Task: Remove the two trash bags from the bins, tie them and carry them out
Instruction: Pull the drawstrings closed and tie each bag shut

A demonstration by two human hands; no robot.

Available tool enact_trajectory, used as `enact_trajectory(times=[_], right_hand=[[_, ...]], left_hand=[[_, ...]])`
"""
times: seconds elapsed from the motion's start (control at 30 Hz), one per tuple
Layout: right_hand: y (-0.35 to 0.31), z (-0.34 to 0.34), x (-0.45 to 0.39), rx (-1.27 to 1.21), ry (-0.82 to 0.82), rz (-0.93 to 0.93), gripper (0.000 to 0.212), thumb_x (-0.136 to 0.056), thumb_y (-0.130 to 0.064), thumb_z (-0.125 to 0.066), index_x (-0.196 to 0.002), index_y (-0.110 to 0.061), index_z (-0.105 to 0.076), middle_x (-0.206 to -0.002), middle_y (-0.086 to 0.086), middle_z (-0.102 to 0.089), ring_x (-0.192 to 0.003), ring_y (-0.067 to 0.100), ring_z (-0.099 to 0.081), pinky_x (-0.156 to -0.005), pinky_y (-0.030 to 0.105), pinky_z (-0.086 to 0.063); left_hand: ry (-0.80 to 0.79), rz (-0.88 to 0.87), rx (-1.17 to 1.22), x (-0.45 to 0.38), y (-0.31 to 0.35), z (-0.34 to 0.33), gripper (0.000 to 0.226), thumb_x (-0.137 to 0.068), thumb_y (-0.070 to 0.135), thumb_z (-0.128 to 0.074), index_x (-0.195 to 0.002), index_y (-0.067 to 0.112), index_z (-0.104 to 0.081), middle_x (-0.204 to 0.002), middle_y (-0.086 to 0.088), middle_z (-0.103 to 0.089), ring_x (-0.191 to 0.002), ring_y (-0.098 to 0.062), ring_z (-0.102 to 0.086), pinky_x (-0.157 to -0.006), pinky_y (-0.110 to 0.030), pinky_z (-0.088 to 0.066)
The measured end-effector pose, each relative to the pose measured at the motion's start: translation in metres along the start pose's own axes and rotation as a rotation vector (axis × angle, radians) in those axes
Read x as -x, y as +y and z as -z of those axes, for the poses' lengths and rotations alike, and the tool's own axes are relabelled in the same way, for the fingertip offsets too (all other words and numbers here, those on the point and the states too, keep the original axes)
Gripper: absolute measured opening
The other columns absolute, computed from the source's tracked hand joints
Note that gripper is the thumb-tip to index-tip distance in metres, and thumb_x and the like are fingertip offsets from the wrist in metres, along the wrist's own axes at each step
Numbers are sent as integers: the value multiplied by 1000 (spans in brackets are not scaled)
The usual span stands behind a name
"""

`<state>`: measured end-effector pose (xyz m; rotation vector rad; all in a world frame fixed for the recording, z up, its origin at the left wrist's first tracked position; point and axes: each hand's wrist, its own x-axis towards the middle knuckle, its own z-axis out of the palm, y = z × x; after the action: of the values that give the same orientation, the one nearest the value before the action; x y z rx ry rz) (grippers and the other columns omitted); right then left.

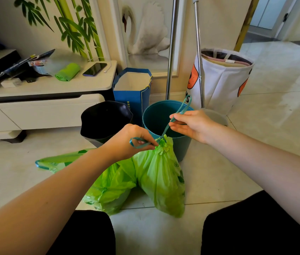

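Note:
Two green trash bags lie on the tiled floor in front of me. The right bag [164, 177] stands gathered at its neck, cinched by a teal drawstring [175, 115]. My left hand [130, 140] pinches one loop of that drawstring at the neck. My right hand [191, 124] pulls the other loop up and to the right. The left bag [108, 188] slumps beside it, partly under my left forearm. Behind them stand a black bin [105, 120] and a teal bin [156, 116], both without liners.
A flat green bag [59, 161] lies on the floor at left. Behind the bins are a blue paper bag [132, 89], two metal poles [171, 48], and a white fabric basket [222, 80]. A low cabinet [44, 100] holds a phone and a bag roll. My knees frame the bottom.

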<state>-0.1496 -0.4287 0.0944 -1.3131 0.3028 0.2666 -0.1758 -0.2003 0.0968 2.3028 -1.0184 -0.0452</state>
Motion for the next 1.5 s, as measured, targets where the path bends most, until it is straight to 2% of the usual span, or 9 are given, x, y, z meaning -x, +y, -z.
enact_trajectory(times=[0.33, 0.5, 0.67, 0.83, 1.03, 1.17, 1.23, 1.3, 1.5], right_hand=[[7, 14, -14, 78, 112, -123, 13, -92, -5, -56, -99, 3, -63, -87, 18, -69, -68, 19, -73, -56, 26, -60], [9, 15, -17, 126, 139, -149, 14, -92, -4, -56, -102, 3, -63, -89, 18, -69, -76, 22, -72, -58, 27, -61], [9, 14, -19, 159, 161, -162, 16, -93, -4, -54, -104, 3, -62, -90, 17, -66, -77, 22, -70, -61, 28, -61], [3, 22, -27, 146, 244, -174, 27, -92, -3, -54, -118, 6, -54, -83, 17, -63, -72, 24, -68, -56, 30, -60], [7, 11, -28, 263, 211, -180, 34, -90, -3, -60, -121, 6, -52, -88, 17, -63, -80, 26, -66, -75, 35, -55], [8, -6, -29, 644, 262, -17, 31, -87, -6, -62, -116, 0, -53, -101, 15, -60, -83, 28, -67, -69, 34, -55], [9, -18, -27, 1043, 284, 198, 17, -86, -9, -59, -102, -4, -57, -95, 14, -59, -92, 34, -61, -75, 36, -51], [12, -34, -23, 1287, 273, 379, 29, -87, -13, -58, -115, -7, -55, -115, 14, -53, -108, 34, -54, -87, 41, -47], [32, -84, -17, 1435, -41, 545, 22, -88, -14, -56, -109, -12, -60, -110, 8, -56, -103, 28, -55, -89, 44, -49]], left_hand=[[-209, 20, -74, 2, 4, -22, 18, -83, 21, -73, -99, 16, -77, -94, -1, -76, -83, -10, -70, -80, -23, -55], [-284, 91, -105, 1, 3, -29, 19, -83, 22, -72, -101, 16, -77, -96, -2, -75, -83, -9, -67, -74, -7, -43], [-410, 201, -145, 1, 2, -38, 19, -83, 25, -72, -100, 17, -77, -97, -1, -76, -87, -14, -68, -81, -25, -53], [-631, 243, -204, 16, 4, -52, 22, -85, 25, -69, -105, 17, -74, -98, -2, -74, -85, -13, -63, -72, -24, -45], [-698, 297, -134, 30, 10, -54, 46, -80, 41, -72, -121, 20, -65, -115, 4, -69, -85, -8, -56, -75, -20, -40], [-684, 398, -103, 39, 6, -33, 59, -75, 45, -75, -129, 25, -59, -127, 12, -63, -83, -1, -51, -77, -17, -37], [-666, 451, -91, 45, 1, -20, 55, -77, 43, -74, -126, 23, -61, -125, 10, -64, -86, -3, -55, -79, -19, -40], [-648, 502, -101, 56, -5, -9, 47, -81, 39, -71, -123, 20, -62, -122, 5, -67, -94, -9, -61, -85, -23, -46], [-606, 633, -240, 99, -23, 20, 39, -87, 35, -65, -123, 19, -63, -119, 2, -69, -104, -16, -63, -84, -23, -44]])
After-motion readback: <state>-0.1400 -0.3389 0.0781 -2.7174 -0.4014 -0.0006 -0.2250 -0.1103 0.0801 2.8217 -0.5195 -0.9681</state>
